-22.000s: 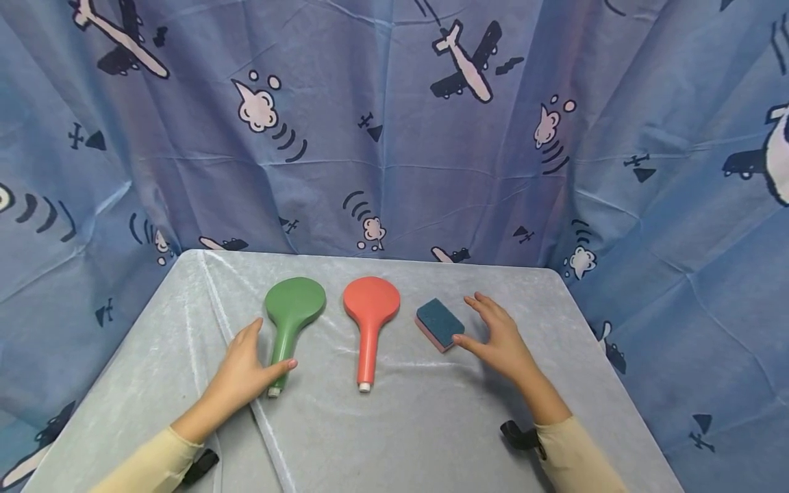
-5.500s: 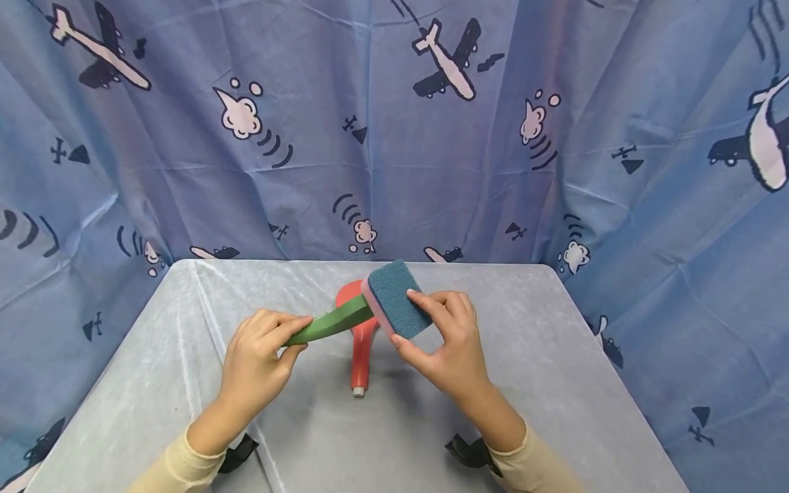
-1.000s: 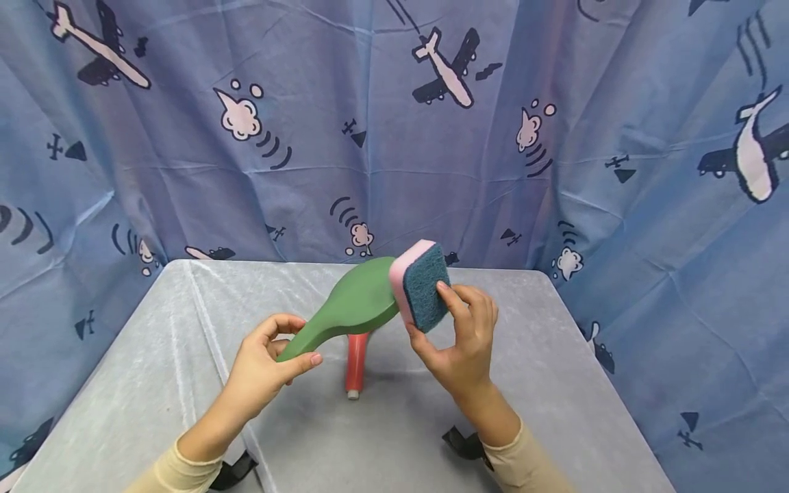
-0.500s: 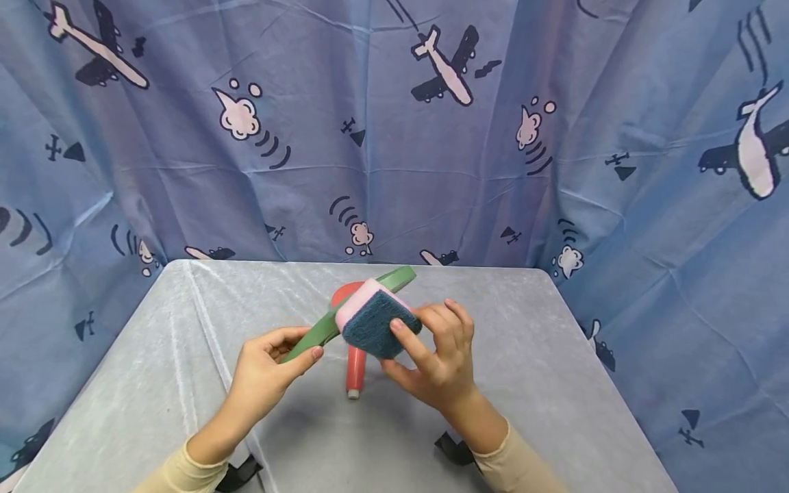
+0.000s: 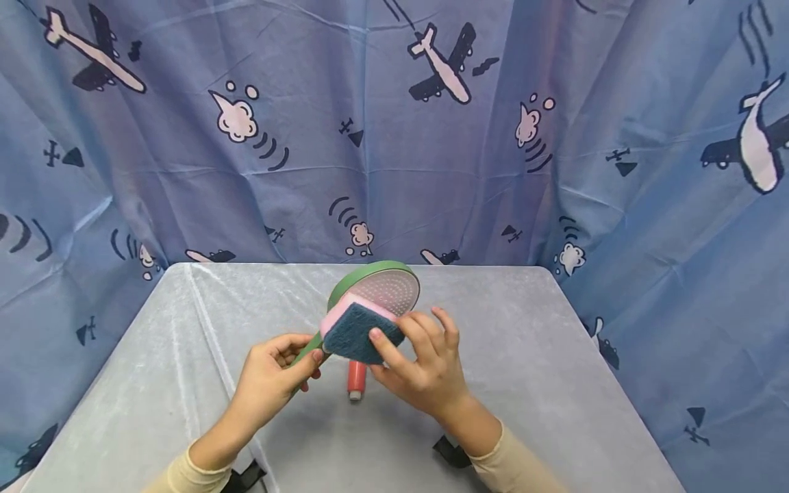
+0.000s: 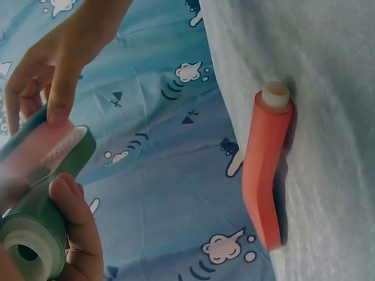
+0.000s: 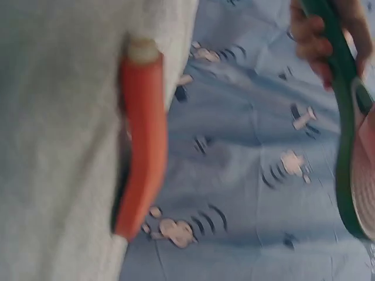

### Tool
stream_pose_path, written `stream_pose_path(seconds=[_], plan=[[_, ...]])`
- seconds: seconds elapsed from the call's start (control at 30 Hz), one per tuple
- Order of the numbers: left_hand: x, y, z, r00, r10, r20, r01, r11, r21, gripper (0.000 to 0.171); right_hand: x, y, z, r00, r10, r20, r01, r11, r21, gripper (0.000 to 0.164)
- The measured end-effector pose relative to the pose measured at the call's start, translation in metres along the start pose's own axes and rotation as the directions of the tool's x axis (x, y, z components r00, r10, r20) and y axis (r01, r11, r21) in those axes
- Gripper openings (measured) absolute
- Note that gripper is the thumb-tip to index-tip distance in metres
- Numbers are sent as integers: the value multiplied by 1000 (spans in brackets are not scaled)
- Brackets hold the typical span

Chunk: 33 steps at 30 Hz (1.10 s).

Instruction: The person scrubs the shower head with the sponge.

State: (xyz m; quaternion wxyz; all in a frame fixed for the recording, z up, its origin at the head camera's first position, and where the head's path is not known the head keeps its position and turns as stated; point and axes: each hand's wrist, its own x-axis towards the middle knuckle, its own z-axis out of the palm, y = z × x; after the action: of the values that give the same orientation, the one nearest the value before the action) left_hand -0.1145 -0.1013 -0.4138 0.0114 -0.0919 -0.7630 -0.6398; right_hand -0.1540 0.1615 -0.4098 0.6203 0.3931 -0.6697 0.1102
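Now swung nozzle-side toward me, the green shower head [image 5: 387,286] is hanging centrally, clamped in my left hand [image 5: 268,378], my right hand [image 5: 429,375] pinching the sponge [image 5: 356,335] against it, scrubbing apparently unfinished, red shower head [image 5: 356,378] untouched below.

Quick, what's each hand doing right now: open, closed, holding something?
Left hand: closed, holding the green shower head by its handle.
Right hand: closed, pinching the sponge between thumb and fingers.
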Motion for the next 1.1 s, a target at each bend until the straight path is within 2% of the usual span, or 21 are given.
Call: stream_pose_path(seconds=[0.07,0.17,0.23,0.3,0.37,0.47,0.53,0.63,0.73,0.8,0.9,1.0,1.1], plan=[[0,1,0,1000,-12,3,12,1000,-7,26,2,8,-3,997,72,-35,-73,997,-21,39],[0,1,0,1000,-18,8,19,1000,-10,27,4,18,-8,977,204,-68,-205,979,-15,40],[1,1,0,1000,-19,15,19,1000,-18,27,3,19,-8,971,230,-65,-230,973,5,41],[0,0,-1,1000,-15,24,16,1000,-26,26,2,14,-6,982,184,-33,-183,983,27,41],[0,-1,-1,999,-14,32,15,999,-33,26,0,6,-2,996,90,8,-90,995,47,41],[0,-2,-2,999,-27,34,28,999,-42,27,0,0,0,997,-44,61,41,998,41,40],[-1,-1,-3,998,-50,32,51,998,-46,28,1,3,-1,998,-46,54,45,999,13,40],[1,0,-4,996,-85,31,86,995,-47,30,3,13,-5,997,75,-4,-75,997,-35,39],[2,2,-3,995,-94,41,96,994,-57,31,4,22,-10,973,226,-50,-227,973,-39,38],[3,3,-3,995,-93,46,96,993,-67,30,3,24,-10,963,266,-49,-267,963,-25,40],[3,4,-3,994,-96,43,99,992,-84,30,1,18,-7,976,220,1,-220,975,21,42],[3,3,-4,994,-99,40,103,990,-98,30,-2,10,-3,992,106,63,-110,992,66,44],[3,2,-5,994,-99,43,103,988,-112,30,-3,7,0,996,5,94,-12,998,65,43]])
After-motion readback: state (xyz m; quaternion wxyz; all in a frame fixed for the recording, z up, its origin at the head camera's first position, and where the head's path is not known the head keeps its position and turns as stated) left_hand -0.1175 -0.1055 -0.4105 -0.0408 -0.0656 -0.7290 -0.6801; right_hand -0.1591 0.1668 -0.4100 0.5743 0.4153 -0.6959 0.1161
